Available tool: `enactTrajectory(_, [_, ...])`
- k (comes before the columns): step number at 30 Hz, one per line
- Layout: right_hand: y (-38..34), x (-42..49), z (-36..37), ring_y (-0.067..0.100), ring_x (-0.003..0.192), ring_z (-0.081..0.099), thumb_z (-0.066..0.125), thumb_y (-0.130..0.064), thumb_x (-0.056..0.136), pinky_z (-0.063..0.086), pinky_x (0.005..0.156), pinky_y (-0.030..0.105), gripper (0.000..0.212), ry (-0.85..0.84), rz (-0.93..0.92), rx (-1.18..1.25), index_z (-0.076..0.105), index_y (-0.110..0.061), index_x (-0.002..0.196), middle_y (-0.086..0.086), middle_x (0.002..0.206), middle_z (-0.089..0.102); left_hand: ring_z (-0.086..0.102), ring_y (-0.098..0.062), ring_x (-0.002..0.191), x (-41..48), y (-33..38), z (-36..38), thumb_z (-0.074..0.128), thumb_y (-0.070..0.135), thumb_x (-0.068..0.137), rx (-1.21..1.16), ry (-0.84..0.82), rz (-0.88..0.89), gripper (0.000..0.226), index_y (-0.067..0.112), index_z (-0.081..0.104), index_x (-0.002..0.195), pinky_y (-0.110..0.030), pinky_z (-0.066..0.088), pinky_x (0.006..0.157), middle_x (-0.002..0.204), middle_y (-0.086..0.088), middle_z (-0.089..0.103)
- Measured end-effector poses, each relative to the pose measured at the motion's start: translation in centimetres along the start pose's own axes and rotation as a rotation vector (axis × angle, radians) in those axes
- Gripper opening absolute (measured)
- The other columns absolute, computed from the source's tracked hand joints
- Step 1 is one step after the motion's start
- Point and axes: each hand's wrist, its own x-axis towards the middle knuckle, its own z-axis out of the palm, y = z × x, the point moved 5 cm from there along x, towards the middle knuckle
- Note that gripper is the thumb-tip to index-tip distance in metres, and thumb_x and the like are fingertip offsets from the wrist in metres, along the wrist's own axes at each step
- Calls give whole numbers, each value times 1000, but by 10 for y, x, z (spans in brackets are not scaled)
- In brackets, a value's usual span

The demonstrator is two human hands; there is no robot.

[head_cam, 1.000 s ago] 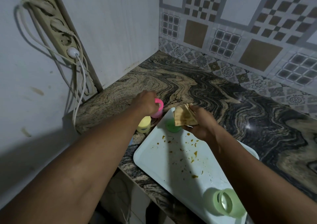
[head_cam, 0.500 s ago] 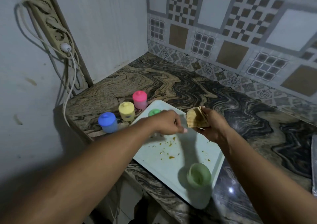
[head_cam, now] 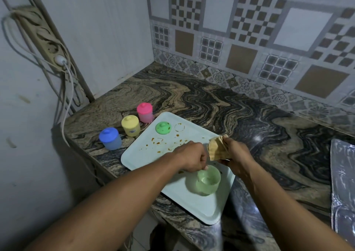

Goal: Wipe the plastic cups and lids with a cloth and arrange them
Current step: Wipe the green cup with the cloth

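While seen from the head camera, only one view to read:

Left hand (head_cam: 193, 159): curled over the far rim of the pale green translucent plastic cup (head_cam: 208, 179), fingertips pinched on that rim; probably taking hold so the cup can be lifted to the cloth.

Green cup: upright and lidless on the near part of the pale mint rectangular plastic tray (head_cam: 146, 154); looks like the last piece unwiped.

Right hand (head_cam: 235, 155): clenched around the folded tan cloth (head_cam: 216, 149), held just beside the left hand, ready to wipe.

Round green plastic lid (head_cam: 163, 128): flat on the tray's far corner, well apart from its cup.

Blue lidded plastic cup (head_cam: 110, 138), yellow lidded plastic cup (head_cam: 131, 125), pink lidded plastic cup (head_cam: 145, 112): capped, lined up off the tray on the dark swirled stone counter (head_cam: 240, 112); seemingly finished and arranged.

Tray surface: spotted with brown smears and ring marks.
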Motion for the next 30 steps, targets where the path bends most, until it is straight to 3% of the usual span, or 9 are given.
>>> enactTrajectory(4, [-2,-2,4,25,74,65,56,-30,100,53,64,33,24,-13,-51,-14,70,-11,99,12,89,73,62,-11,61,0,-25,-29,76,28,88,-224,130,-64,16,20,71,76,-25,50,66,66,7,63])
enactTrajectory(8, [2,-9,25,24,77,66,52,-32,102,52,62,33,26,-155,-23,51,70,-14,104,9,93,73,58,-15,63,-4,-50,-52,71,26,92,-451,341,-132,16,17,71,78,-31,51,66,67,3,62])
enactTrajectory(11, [11,-18,46,31,88,71,45,-38,104,58,75,44,35,-355,160,240,68,-12,114,15,106,75,51,-14,65,-10,-53,-59,65,23,96,-460,453,-98,15,14,70,85,-27,41,61,74,0,63])
enactTrajectory(13, [14,-21,56,36,95,70,42,-44,103,57,83,48,48,-446,231,294,67,-8,121,20,117,72,46,-11,60,-13,-52,-58,65,26,96,-432,502,-78,16,16,67,84,-26,36,58,68,6,58])
enactTrajectory(16, [15,-25,64,38,93,69,42,-50,101,61,71,45,57,-521,282,348,66,-4,124,23,117,70,43,-10,57,-15,-55,-58,66,29,95,-405,556,-37,16,20,65,81,-28,36,57,65,9,56])
enactTrajectory(20, [11,-27,72,37,86,71,44,-52,99,61,69,45,58,-570,288,368,66,-4,122,24,110,71,54,-13,68,-18,-58,-63,65,27,95,-363,583,30,12,20,66,85,-29,43,63,80,2,67])
enactTrajectory(24, [2,-29,82,33,77,72,45,-48,99,61,62,40,54,-570,251,361,65,-4,123,22,102,72,45,-1,50,-17,-65,-72,66,32,94,-364,568,35,11,22,68,90,-27,36,55,84,1,66])
enactTrajectory(27, [-12,-24,84,33,81,71,46,-43,101,57,65,41,45,-479,92,300,64,-7,122,21,101,71,48,-2,54,-21,-68,-85,61,59,90,-507,665,-3,31,28,64,85,-29,41,59,72,9,59])
enactTrajectory(30, [-28,-18,81,36,88,70,47,-38,102,57,71,46,36,-348,-133,139,66,-9,111,24,104,70,63,-22,68,-20,-62,-96,48,83,78,-556,587,-64,71,15,67,81,-42,53,70,68,2,64])
